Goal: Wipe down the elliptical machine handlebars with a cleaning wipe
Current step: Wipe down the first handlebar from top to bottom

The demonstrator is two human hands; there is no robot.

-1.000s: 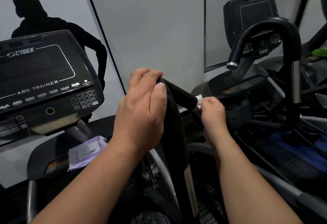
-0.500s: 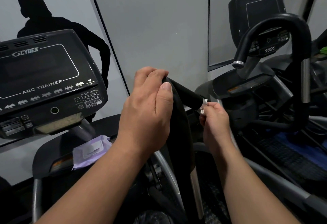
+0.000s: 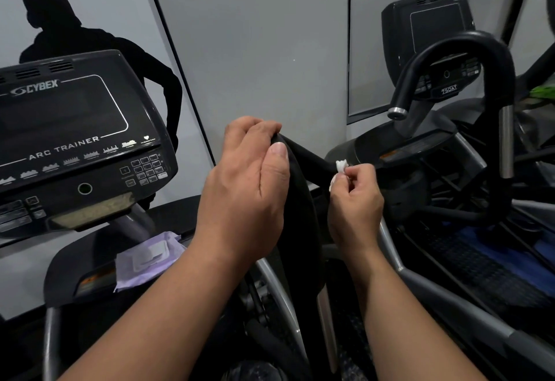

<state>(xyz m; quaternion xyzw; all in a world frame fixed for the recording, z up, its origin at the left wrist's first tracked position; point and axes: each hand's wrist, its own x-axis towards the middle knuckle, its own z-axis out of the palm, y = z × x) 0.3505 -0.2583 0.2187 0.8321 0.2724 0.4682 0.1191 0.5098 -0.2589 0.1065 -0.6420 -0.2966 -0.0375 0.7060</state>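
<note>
A black curved handlebar [image 3: 303,200] of the elliptical rises in the middle of the view and bends away to the right. My left hand [image 3: 246,188] is wrapped over the top of its bend. My right hand [image 3: 354,203] pinches a small crumpled white wipe [image 3: 341,167] at the far tip of that handlebar. The tip's end cap is hidden behind the wipe and my fingers.
The black Cybex Arc Trainer console [image 3: 72,140] stands at the left, with a purple wipe packet [image 3: 147,257] on the tray below it. A second machine with a looped black handlebar [image 3: 468,50] and console [image 3: 429,26] stands at the right. A grey wall runs behind.
My right hand has shifted slightly right and the wipe shows more above my fingers. The view has drifted a little right. My left hand keeps its hold on the bend.
</note>
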